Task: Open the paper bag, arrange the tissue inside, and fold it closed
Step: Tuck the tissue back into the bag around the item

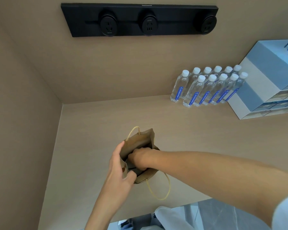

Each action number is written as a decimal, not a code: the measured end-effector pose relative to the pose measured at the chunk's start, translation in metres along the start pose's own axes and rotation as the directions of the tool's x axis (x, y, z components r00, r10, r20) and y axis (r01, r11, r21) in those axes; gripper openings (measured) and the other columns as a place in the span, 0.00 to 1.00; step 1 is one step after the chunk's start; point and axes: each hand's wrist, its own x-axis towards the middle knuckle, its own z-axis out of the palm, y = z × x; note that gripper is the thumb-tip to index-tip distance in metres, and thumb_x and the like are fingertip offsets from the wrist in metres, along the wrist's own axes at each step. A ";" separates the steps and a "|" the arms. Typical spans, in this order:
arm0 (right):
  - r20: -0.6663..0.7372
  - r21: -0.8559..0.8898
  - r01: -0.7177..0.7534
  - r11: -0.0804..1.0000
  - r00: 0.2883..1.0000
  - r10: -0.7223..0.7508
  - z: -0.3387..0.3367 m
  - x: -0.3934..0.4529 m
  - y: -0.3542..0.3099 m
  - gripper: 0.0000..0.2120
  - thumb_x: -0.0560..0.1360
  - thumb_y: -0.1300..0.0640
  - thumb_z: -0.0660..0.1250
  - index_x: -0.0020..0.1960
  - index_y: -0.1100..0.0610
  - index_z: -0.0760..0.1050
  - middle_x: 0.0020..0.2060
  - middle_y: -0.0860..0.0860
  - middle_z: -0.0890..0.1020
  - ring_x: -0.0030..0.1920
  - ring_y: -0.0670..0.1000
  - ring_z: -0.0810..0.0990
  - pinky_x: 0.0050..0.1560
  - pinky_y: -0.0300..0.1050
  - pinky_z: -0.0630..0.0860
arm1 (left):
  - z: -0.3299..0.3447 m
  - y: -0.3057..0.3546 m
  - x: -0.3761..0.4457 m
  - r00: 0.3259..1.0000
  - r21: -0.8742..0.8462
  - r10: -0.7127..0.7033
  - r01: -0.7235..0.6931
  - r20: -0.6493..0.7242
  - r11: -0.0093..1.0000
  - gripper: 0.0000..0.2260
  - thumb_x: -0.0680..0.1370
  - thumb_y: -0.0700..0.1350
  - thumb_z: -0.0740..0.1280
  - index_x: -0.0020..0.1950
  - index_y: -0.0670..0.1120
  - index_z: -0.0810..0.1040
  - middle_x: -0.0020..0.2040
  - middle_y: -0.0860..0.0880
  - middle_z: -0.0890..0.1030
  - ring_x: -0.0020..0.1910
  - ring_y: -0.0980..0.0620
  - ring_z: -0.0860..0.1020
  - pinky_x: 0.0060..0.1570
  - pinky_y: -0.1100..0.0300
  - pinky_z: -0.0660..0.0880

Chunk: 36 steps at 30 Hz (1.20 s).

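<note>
A small brown paper bag (140,141) with tan cord handles stands open on the beige counter (206,138), near its front edge. My left hand (119,166) grips the bag's left wall, thumb at the rim and fingers wrapped around the near corner. My right hand (139,159) reaches down through the mouth; its fingers are hidden inside. No tissue shows in this view. One handle (165,188) droops over the near side, the other (134,131) stands up at the far rim.
Several water bottles (208,88) with white caps and blue labels stand at the back right, next to a stack of pale blue and grey boxes (263,87). A black socket strip (140,20) is mounted on the back wall. A side wall (23,130) closes the left.
</note>
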 end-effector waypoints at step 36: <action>-0.435 0.891 0.438 0.119 0.750 0.497 0.083 -0.044 0.052 0.23 0.68 0.72 0.73 0.60 0.56 0.76 0.46 0.55 0.67 0.38 0.51 0.70 0.42 0.47 0.75 | 0.014 -0.032 0.038 0.968 0.058 -0.002 0.017 -0.250 0.998 0.20 0.67 0.32 0.77 0.55 0.48 0.80 0.55 0.50 0.78 0.54 0.48 0.79 0.56 0.48 0.79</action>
